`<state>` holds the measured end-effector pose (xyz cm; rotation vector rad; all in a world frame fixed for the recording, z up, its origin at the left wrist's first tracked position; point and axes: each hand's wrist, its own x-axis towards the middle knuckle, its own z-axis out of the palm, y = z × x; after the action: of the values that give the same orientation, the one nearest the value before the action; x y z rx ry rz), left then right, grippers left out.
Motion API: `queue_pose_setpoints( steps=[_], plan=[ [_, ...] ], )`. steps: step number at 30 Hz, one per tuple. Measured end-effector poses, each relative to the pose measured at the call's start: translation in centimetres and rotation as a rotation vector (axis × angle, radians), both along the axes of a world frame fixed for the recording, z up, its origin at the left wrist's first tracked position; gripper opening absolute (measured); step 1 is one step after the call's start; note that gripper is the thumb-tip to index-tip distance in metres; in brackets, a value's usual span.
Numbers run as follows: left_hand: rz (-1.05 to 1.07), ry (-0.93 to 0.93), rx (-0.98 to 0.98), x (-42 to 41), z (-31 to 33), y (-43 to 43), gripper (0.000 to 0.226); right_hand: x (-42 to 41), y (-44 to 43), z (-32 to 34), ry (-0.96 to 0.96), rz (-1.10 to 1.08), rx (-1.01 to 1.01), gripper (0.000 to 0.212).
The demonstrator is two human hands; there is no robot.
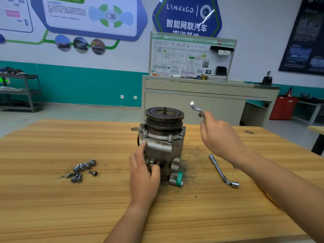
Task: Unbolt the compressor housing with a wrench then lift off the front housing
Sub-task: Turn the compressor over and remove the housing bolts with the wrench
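The compressor (164, 142) stands upright on the wooden table (52, 199), its dark grooved pulley (164, 118) on top. Bolt heads sit around the front housing flange (162, 136) under the pulley. My left hand (142, 174) grips the compressor body from the near left side, thumb up on its lug. To the right of the pulley my right hand (219, 137) is raised in the air and holds a small silver wrench (197, 108), whose head points up and left, clear of the bolts.
Several loose bolts (82, 170) lie on the table left of the compressor. A long L-shaped socket wrench (222, 171) lies to its right. Dark grime marks the wood by the compressor base. A beige training cabinet (201, 99) stands behind the table.
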<state>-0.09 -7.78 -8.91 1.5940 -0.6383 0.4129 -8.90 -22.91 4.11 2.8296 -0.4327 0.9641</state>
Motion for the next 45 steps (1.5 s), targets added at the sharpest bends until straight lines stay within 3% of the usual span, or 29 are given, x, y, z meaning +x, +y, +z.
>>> queue_pose_setpoints(
  steps=[3, 5, 15, 20, 23, 26, 28, 30, 32, 35, 41, 43, 45],
  plan=[
    [-0.004, 0.002, 0.004, 0.1, -0.1, 0.1, 0.077, -1.3, 1.6, 0.1, 0.304, -0.142, -0.141, 0.025],
    [-0.01, 0.007, 0.014, 0.1, 0.0, 0.1, 0.077, -1.6, 2.9, 0.4, 0.388, -0.18, -0.244, 0.028],
    [-0.014, -0.012, 0.023, 0.1, -0.2, 0.3, 0.08, -0.4, 2.7, 3.7, 0.699, -0.111, -0.601, 0.022],
    [-0.011, -0.01, 0.029, 0.2, -0.2, 0.1, 0.08, 1.5, -0.6, 4.5, 0.692, -0.13, -0.697, 0.035],
    [-0.015, -0.015, 0.035, 0.2, -0.3, 0.2, 0.079, 4.3, -1.7, 3.2, 0.566, -0.101, -0.567, 0.033],
    [-0.024, -0.007, 0.03, 0.3, -0.3, 0.2, 0.08, 5.5, -2.6, 0.6, 0.257, -0.022, -0.282, 0.028],
    [-0.014, -0.013, 0.02, 0.3, -0.3, 0.1, 0.081, 5.0, -3.1, -1.0, -0.109, 0.044, 0.156, 0.03],
    [-0.006, -0.019, 0.008, 0.3, -0.2, 0.1, 0.08, 4.2, -2.9, -1.3, -0.461, 0.123, 0.775, 0.025],
    [-0.01, -0.008, 0.01, 0.2, -0.1, 0.0, 0.079, 2.9, -2.0, -1.5, -0.547, 0.218, 1.141, 0.017],
    [-0.018, -0.008, 0.0, 0.1, 0.0, 0.2, 0.078, 2.1, -0.2, -2.4, -0.347, 0.336, 1.095, 0.013],
    [-0.021, 0.007, -0.008, -0.1, 0.1, 0.2, 0.078, 2.5, 1.6, -1.8, -0.05, 0.265, 0.582, 0.01],
    [-0.023, 0.01, -0.008, -0.1, 0.0, 0.2, 0.079, 2.3, 1.9, -0.9, -0.097, 0.258, 0.659, 0.01],
    [-0.028, 0.0, -0.009, -0.1, -0.1, 0.3, 0.08, 2.0, 2.0, 0.8, -0.277, 0.274, 0.929, 0.011]
  ],
)
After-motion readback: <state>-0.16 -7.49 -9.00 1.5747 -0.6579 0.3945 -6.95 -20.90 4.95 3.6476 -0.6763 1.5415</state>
